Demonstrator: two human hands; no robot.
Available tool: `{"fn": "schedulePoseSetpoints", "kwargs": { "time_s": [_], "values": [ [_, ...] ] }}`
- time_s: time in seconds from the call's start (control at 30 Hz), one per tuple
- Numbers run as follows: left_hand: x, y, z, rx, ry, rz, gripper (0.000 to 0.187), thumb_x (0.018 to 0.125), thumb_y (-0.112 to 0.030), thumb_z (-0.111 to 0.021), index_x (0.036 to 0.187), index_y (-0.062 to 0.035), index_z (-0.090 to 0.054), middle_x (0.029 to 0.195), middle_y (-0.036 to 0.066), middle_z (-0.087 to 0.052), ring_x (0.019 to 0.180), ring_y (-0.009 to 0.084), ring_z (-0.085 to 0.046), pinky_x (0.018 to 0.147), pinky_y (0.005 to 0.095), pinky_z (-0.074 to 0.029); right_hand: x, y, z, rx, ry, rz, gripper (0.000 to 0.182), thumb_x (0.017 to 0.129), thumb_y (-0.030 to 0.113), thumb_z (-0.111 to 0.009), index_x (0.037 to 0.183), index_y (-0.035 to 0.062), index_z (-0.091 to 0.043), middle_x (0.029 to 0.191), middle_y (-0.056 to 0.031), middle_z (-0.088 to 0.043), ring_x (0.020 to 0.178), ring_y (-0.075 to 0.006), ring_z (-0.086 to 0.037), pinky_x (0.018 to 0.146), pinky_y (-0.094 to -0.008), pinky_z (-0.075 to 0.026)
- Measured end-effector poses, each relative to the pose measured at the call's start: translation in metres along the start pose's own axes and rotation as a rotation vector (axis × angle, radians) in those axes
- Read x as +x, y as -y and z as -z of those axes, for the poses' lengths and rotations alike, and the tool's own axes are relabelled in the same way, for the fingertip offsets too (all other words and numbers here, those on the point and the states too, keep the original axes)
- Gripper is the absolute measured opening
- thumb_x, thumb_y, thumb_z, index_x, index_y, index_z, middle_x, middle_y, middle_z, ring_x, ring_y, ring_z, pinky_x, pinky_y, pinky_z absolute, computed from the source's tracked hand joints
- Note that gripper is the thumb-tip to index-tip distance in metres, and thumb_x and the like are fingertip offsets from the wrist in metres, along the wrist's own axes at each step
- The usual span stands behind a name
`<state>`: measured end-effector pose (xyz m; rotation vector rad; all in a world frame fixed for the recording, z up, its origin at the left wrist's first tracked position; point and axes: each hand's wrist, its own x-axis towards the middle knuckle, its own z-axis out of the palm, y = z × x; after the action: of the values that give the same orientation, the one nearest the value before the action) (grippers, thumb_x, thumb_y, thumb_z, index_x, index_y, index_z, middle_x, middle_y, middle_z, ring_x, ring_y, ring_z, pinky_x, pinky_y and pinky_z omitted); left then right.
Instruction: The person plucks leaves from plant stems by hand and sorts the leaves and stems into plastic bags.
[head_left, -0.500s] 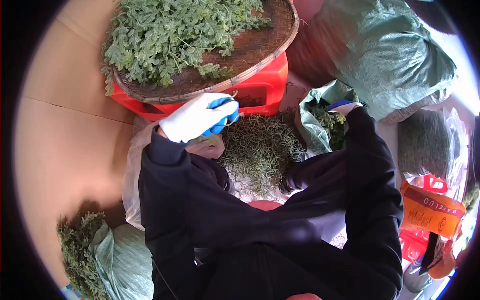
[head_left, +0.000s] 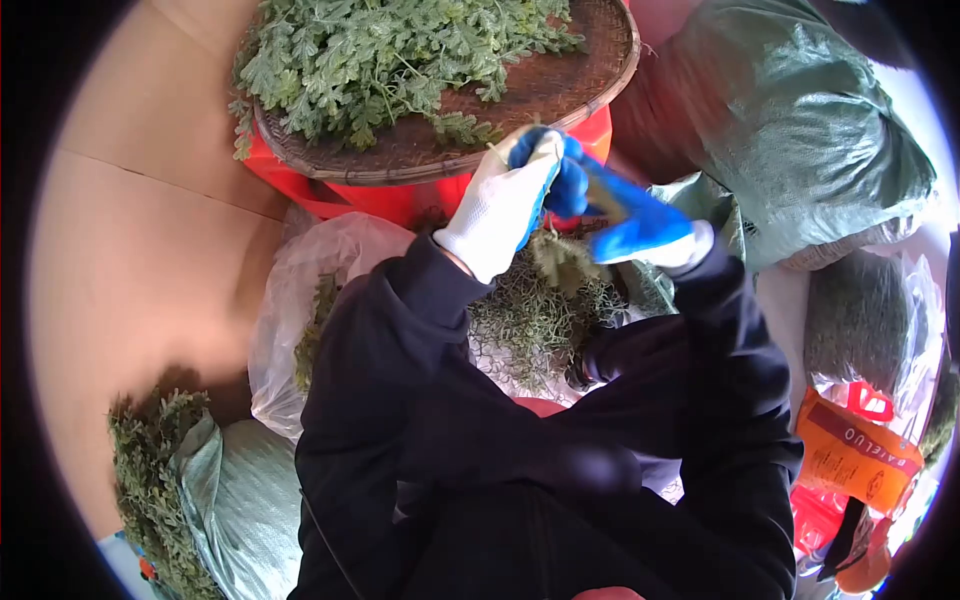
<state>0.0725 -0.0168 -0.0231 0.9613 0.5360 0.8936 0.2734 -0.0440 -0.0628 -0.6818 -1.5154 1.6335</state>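
Note:
My left hand (head_left: pixel 515 195), in a white glove with blue palm and fingers, is curled closed around a thin green stem whose pale end pokes out above the fingers. A blurred leafy sprig (head_left: pixel 563 258) hangs below that hand, apparently on the same stem. Close on its right, my right hand (head_left: pixel 645 220) in a matching glove has thumb and fingers apart, smeared by motion. Under both hands lies a heap of thin bare stems (head_left: pixel 540 320) on the floor. Behind my right wrist is an open green woven sack (head_left: pixel 725 205), largely hidden.
A round woven tray (head_left: pixel 560 90) heaped with leafy sprigs (head_left: pixel 370 70) rests on a red stool (head_left: pixel 590 135). A full green sack (head_left: pixel 810 130) stands at right. A clear plastic bag (head_left: pixel 280 340) and another sack (head_left: pixel 250 490) are at left. An orange bag (head_left: pixel 855 450) lies right.
My right hand has come out of the open green sack and moved left beside my left hand. My left hand has shifted right and slightly up. A leafy sprig now hangs below the hands.

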Motion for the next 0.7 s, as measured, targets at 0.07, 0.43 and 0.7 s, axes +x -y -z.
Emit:
{"fn": "schedulePoseSetpoints", "kwargs": {
  "time_s": [0.07,0.43,0.7],
  "values": [
    [0.001,0.003,-0.008,-0.029,-0.147,-0.012,0.029,0.102,-0.026,-0.049,0.113,-0.0002,-0.055,0.088,0.008,-0.064,0.077,0.0153,-0.064,0.071,0.0286,-0.054,0.01,0.005,-0.048,0.131,-0.131,-0.203,0.051,0.082,0.013,-0.076,0.125,0.0017,-0.051,0.105,-0.0047,-0.06,0.095,-0.0124,-0.057,0.085,-0.0282,-0.046],
    [-0.022,0.055,-0.022,0.343,-0.053,0.078,0.039,0.092,-0.02,-0.063,0.123,0.0006,-0.051,0.088,0.006,-0.062,0.076,0.0086,-0.054,0.068,0.0261,-0.047,-0.004,-0.019,-0.031,-0.251,-0.688,-0.011,0.032,0.104,0.029,-0.041,0.106,0.0056,-0.063,0.094,-0.0062,-0.066,0.075,-0.0168,-0.061,0.069,-0.0317,-0.048],
    [-0.044,0.029,-0.051,0.75,0.198,0.313,0.028,0.095,-0.028,-0.058,0.092,-0.0016,-0.064,0.059,0.004,-0.058,0.051,0.0126,-0.058,0.049,0.0308,-0.044,-0.024,-0.022,0.034,-0.763,-0.814,0.024,0.016,0.093,0.023,-0.056,0.085,0.0084,-0.059,0.074,-0.0042,-0.059,0.068,-0.0197,-0.055,0.063,-0.033,-0.044]
  ]
}}
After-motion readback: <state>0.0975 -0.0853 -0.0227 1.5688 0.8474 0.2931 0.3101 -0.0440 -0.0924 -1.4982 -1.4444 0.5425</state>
